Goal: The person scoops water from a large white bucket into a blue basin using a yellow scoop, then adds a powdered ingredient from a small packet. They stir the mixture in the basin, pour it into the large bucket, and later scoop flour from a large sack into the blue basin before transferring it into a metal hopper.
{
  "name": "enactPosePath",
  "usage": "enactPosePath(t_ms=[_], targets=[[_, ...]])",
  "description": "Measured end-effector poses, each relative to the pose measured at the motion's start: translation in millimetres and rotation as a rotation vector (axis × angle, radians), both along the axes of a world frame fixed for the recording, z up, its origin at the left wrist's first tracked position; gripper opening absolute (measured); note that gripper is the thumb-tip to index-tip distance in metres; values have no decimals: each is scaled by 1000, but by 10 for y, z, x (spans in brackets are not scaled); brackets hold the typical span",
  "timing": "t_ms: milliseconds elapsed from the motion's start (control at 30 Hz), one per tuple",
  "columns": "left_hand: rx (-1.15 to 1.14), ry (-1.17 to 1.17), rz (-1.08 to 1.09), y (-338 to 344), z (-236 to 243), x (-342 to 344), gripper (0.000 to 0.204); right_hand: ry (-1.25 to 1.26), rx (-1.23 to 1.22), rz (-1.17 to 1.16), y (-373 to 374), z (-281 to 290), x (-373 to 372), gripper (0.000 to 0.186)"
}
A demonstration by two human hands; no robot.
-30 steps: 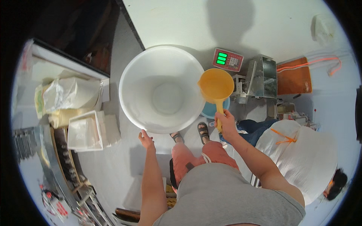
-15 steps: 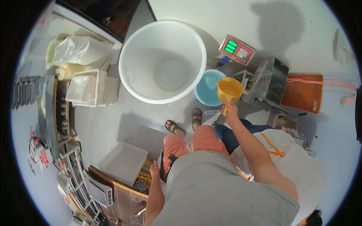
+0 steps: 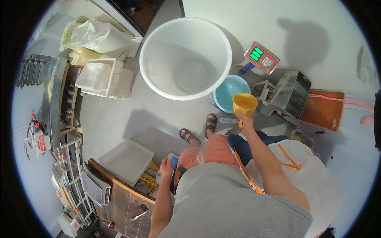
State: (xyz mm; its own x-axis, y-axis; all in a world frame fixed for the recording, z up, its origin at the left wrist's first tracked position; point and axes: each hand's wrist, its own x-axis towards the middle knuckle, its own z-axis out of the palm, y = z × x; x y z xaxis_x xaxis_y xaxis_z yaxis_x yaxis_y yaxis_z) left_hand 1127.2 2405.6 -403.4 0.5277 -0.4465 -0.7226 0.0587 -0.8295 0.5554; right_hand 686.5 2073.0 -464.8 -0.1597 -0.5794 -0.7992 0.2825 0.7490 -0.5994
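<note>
My right hand [image 3: 246, 122] is closed around the handle of a yellow jug [image 3: 244, 104], held in front of the lower right rim of a blue basin [image 3: 225, 85]. A large white tub [image 3: 158, 51] stands left of the basin, with its inside in view. Behind the basin is a red scale display [image 3: 262, 57]. My left hand [image 3: 166, 168] hangs low by my left hip, fingers curled; what they hold, if anything, I cannot make out. A small blue item [image 3: 173, 160] shows just behind it.
Stacked white bins [image 3: 101, 79] and bags [image 3: 95, 35] lie left, beside metal racks [image 3: 75, 174]. A wooden bench [image 3: 123, 216] and plastic tray [image 3: 123, 160] are low left. A co-worker in white [image 3: 309, 178] is close at my right, near a steel machine [image 3: 287, 95].
My right hand has lowered the jug from beside the white tub toward the blue basin. My left hand has left the tub's rim and dropped to my hip. My view has shifted.
</note>
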Motion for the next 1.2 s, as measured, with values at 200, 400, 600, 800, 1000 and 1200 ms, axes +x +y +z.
enactPosePath(t_ms=[200,400,600,800,1000,1200], targets=[[274,57,14,336,145,197,51,25,14,-84,232,-33,97,19],[314,71,-22,424,73,264,47,9,114,-82,325,40,98,24],[204,-36,-226,-33,-36,69,51,41,83,-1,303,-88,-12,28],[118,-14,-234,-452,156,-284,48,-27,241,142,142,-97,-269,19],[187,-99,34,52,-95,-717,56,173,236,375,-81,103,-236,22],[366,-23,284,686,-121,-677,59,143,292,463,-554,14,99,18]])
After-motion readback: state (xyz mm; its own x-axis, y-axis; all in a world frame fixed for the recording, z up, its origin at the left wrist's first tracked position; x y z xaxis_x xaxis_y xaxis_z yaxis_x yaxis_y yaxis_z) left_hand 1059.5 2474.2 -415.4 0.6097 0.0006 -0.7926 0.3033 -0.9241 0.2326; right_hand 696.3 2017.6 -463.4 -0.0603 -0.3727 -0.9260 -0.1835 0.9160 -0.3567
